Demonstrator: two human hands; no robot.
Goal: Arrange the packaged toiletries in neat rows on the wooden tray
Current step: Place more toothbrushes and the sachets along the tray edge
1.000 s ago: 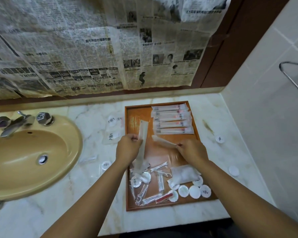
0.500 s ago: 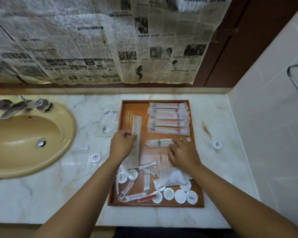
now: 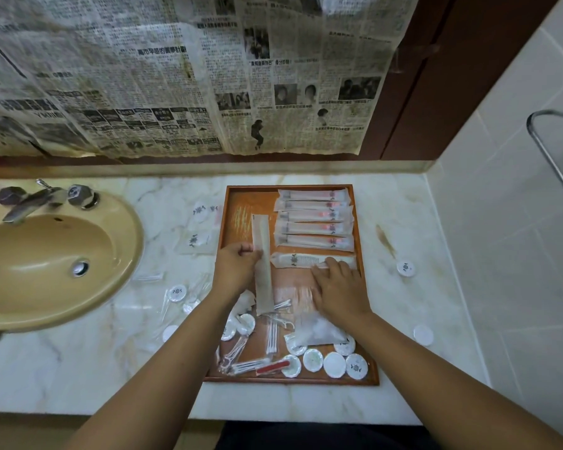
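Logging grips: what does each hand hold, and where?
Left hand pinches the long white packet mid-length; right hand only presses flat on the comb packet, right end.

The left forearm (image 3: 163,368) and the right forearm (image 3: 436,368) are showing bare along their whole visible length, from wrist to the bottom edge of the view. The left grip (image 3: 236,266) and the right grip (image 3: 338,289) are likewise going bare. Between the arms, low down, a dark garment (image 3: 322,436) is showing, its cut being too dim to tell.
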